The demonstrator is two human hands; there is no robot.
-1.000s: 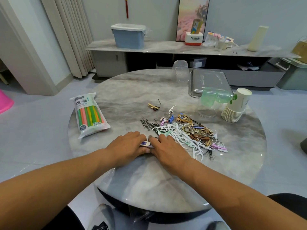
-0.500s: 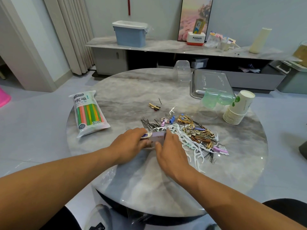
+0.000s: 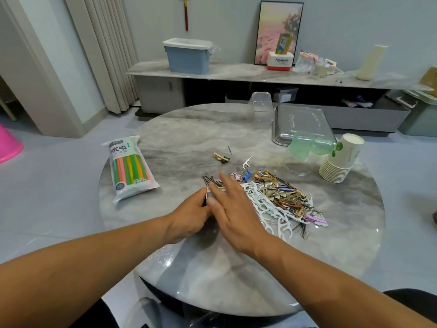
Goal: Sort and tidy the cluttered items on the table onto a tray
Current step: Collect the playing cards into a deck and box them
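Observation:
A jumbled pile (image 3: 281, 197) of white floss picks, hair clips, bobby pins and binder clips lies in the middle of the round marble table (image 3: 184, 143). At its left edge my left hand (image 3: 189, 215) grips a small flat purple-grey packet (image 3: 214, 194), mostly hidden. My right hand (image 3: 233, 204) lies over that packet with straight fingers, blurred by motion. The steel tray (image 3: 281, 136) sits at the far right of the table. A sealed bag of coloured straws (image 3: 128, 168) lies to the left.
Two green plastic cups (image 3: 309, 145) lie at the tray's near edge, a clear cup (image 3: 296, 165) below them. A stack of paper cups (image 3: 340, 159) leans at the right. A clear box (image 3: 261, 106) stands at the table's far edge. A loose clip (image 3: 221, 157) lies apart.
Both hands moved away from me toward the pile's left edge. The left hand picked up the packet, and the right hand opened flat over it.

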